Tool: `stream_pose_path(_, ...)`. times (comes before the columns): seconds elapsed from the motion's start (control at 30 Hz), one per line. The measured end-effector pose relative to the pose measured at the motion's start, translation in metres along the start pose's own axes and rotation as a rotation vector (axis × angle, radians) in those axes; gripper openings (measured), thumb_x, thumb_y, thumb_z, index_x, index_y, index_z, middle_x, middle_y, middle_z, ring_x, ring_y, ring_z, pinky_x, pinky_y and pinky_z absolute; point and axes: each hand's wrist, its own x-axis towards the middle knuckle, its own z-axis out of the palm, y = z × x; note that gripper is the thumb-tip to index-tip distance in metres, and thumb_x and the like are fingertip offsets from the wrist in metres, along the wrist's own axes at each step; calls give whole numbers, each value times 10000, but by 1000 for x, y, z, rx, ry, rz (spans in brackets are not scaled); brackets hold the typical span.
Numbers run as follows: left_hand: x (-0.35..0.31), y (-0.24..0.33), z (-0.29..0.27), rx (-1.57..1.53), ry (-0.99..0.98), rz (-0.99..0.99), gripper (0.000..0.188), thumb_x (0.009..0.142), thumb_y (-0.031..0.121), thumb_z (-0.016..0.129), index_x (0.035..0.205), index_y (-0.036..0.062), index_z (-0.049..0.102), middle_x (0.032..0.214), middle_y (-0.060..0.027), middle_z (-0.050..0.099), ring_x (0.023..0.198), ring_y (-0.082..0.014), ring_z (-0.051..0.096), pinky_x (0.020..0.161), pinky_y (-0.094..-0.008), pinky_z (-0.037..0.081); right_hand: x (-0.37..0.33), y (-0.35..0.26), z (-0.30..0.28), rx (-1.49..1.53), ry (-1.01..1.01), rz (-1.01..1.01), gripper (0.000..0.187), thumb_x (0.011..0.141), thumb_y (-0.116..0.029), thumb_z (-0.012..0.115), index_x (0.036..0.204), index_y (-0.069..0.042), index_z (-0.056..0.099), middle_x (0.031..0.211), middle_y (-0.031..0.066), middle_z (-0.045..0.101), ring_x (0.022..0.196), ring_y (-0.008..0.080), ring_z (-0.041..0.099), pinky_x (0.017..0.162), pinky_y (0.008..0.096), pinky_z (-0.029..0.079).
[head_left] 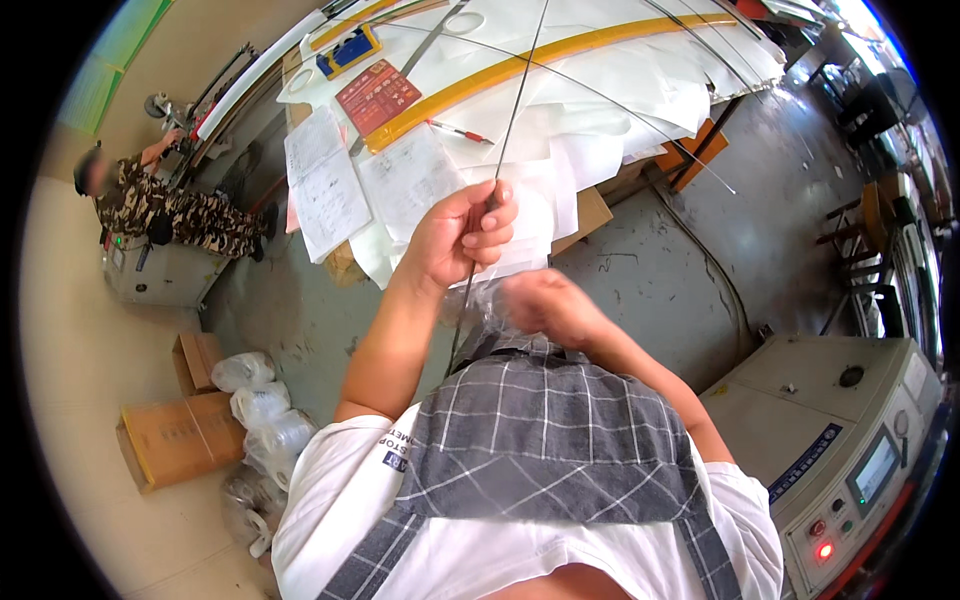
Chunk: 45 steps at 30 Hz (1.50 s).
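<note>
The left hand (466,235) is closing its fingers and thumb around a thin dark rod (512,115), which is standing at a slant through the fist, rising past the upper edge of the view and reaching down toward the checked apron (550,430). The right hand (550,305) is hovering just below and beside it, near some clear plastic (482,303); it is blurring, so I cannot tell whether its curled fingers are holding anything.

Beyond the fist, white sheets (580,130) are spreading out, with a long yellow strip (600,42) lying across them. A second thin rod (655,130) is crossing over that strip and jutting out over the floor (650,265). Nearer the left, written papers (325,185), a red card (378,97) and a red pen (460,131) are lying close together, and a blue-and-yellow case (348,52) is sitting behind them.

Farther off at left, a person in camouflage clothing (135,195) is reaching toward some equipment. Cardboard boxes (185,440) and plastic-wrapped bundles (275,435) are resting at lower left, while a pale control cabinet (800,400) is showing a glowing red light (825,551) at lower right.
</note>
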Motion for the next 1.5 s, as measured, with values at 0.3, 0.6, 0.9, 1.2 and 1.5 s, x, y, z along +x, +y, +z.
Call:
stream_pose_path(0.3, -33, -1, -29, 200, 131, -40, 214, 939, 266, 431, 980, 70, 508, 663, 13, 426, 460, -32, 303, 371, -150, 248, -99, -16, -65, 181, 235, -331, 385, 946, -234, 385, 586, -101, 351, 483, -7, 293, 404, 99, 263, 408, 266, 214)
stream_pose_path(0.6, -26, 24, -1, 426, 141, -3, 220, 937, 275, 439, 965, 67, 506, 666, 13, 446, 447, -24, 297, 385, -158, 254, -205, -27, -124, 456, 556, -736, 400, 971, -234, 353, 595, -100, 323, 493, -11, 282, 427, 92, 249, 423, 253, 228)
stream_pose_path(0.9, 1, 60, 10, 745, 99, 56, 228, 931, 255, 453, 893, 61, 565, 613, 48, 425, 439, 0, 271, 384, -161, 222, -276, -25, -160, 496, 825, -991, 332, 943, -204, 424, 632, -91, 407, 504, -25, 266, 488, 104, 256, 474, 253, 219)
stream_pose_path(1.2, -6, 69, -4, 790, 211, 264, 237, 912, 268, 497, 850, 58, 586, 566, 66, 373, 456, -9, 250, 391, -174, 175, -482, -12, -298, 539, 1600, -1136, 284, 848, -149, 426, 569, -94, 433, 529, -1, 419, 523, 132, 412, 491, 273, 332)
stream_pose_path(1.5, 8, 74, 15, 526, 65, 347, 277, 933, 313, 462, 792, 85, 536, 547, 72, 332, 414, -25, 259, 354, -182, 200, -273, -61, -220, -203, 1424, -612, 357, 925, -312, 437, 1143, -49, 542, 1155, 108, 576, 795, 150, 537, 773, 283, 420)
